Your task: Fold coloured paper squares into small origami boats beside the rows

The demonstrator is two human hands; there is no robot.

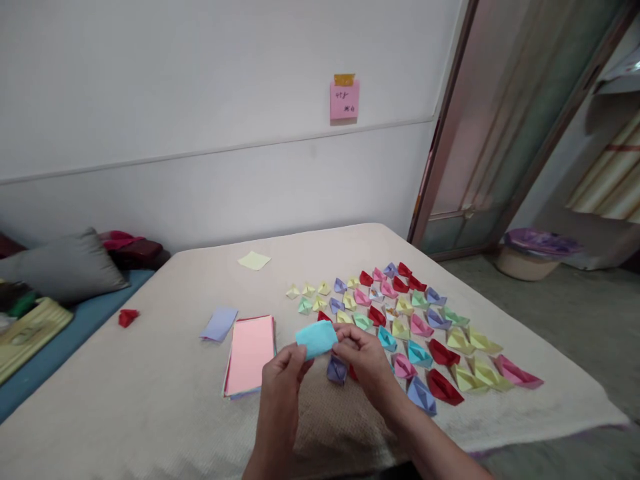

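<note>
A folded piece of blue paper (317,338) is held up between both hands above the beige cloth-covered table (150,400). My left hand (281,380) pinches its lower left edge. My right hand (365,357) pinches its right end, fingers closed on it. Directly under the hands lies a purple folded paper piece (337,369). Left of the hands sits a stack of coloured paper sheets with a pink one on top (250,353).
Several folded paper boats (425,327) in red, yellow, pink, blue, green and purple lie in rows on the table's right half. A loose lilac sheet (220,323), a yellow sheet (254,260) and a red scrap (128,317) lie apart. Pillows (70,267) at left; a door at right.
</note>
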